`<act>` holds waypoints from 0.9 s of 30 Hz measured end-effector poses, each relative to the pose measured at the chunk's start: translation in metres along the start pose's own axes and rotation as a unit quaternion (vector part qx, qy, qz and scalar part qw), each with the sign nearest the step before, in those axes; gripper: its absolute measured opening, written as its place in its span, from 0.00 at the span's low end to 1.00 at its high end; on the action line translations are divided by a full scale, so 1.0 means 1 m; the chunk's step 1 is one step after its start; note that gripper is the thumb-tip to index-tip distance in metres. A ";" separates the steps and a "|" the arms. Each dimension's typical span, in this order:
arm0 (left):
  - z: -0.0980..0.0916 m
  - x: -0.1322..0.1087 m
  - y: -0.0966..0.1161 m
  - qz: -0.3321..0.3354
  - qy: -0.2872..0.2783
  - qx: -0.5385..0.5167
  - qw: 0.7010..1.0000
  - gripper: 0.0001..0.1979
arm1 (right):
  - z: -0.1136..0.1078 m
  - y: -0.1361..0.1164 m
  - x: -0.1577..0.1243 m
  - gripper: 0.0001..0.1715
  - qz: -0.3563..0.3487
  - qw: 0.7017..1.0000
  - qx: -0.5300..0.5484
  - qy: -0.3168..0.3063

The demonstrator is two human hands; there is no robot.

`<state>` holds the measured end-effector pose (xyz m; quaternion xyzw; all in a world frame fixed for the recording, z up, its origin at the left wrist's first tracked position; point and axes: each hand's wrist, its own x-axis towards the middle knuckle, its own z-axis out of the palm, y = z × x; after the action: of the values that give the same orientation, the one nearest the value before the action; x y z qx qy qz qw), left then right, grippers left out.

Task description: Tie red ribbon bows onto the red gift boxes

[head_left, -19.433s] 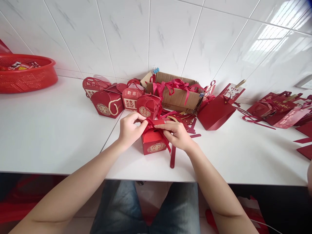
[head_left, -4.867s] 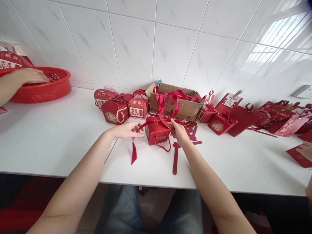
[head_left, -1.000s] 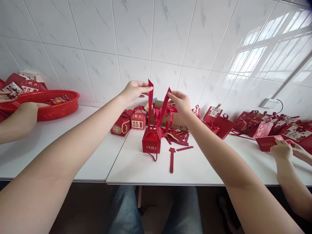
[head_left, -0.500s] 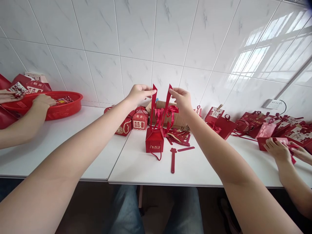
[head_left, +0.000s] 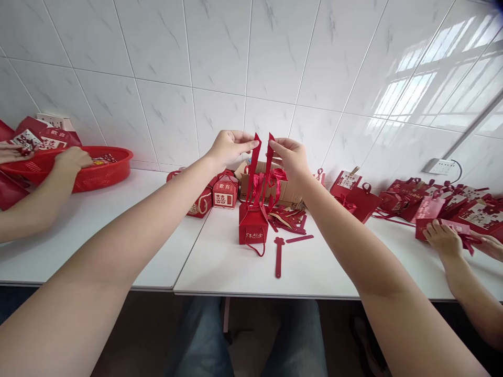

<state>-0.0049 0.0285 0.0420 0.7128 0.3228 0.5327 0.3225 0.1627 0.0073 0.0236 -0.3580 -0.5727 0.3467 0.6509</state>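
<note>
Overhead, both arms outstretched, left hand [head_left: 230,148] and right hand [head_left: 290,155] fingers pinching ribbon [head_left: 253,167] ends above box [head_left: 253,229]

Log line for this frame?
left hand: pinches left ribbon end | right hand: pinches right ribbon end | red box: upright on table

The white desk [head_left: 98,228] carries a red basket [head_left: 107,175] at its left end, a small red box [head_left: 253,230] mid-desk just beside a loose red strip [head_left: 277,256], closed red boxes [head_left: 225,192] and a cardboard box [head_left: 286,196] near the wall, and red bags [head_left: 363,201] on the right.
</note>
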 end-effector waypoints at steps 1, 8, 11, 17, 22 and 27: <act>0.001 0.000 0.001 0.000 -0.003 -0.008 1.000 0.06 | 0.001 -0.002 -0.001 0.05 0.001 1.000 0.000 0.001; 0.005 0.002 0.001 0.005 0.000 -0.028 1.000 0.04 | -0.005 -0.004 0.001 0.04 -0.014 1.000 -0.012 -0.003; 0.005 0.003 0.001 -0.001 0.007 -0.021 1.000 0.05 | -0.010 -0.003 -0.001 0.04 0.004 1.000 -0.011 0.007; 0.009 0.009 -0.002 0.008 -0.033 -0.039 0.999 0.08 | -0.009 -0.009 -0.007 0.05 0.010 0.997 -0.073 -0.005; 0.013 0.015 -0.001 -0.001 -0.090 -0.029 0.995 0.13 | -0.008 -0.010 -0.004 0.03 -0.011 0.993 -0.115 0.009; 0.016 0.020 0.002 0.009 -0.104 -0.015 0.994 0.12 | -0.014 -0.006 -0.001 0.06 0.040 0.996 -0.080 0.007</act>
<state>0.0151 0.0413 0.0510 0.7621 0.2735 0.4634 0.3600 0.1765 0.0026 0.0267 -0.4342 -0.5792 0.3230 0.6097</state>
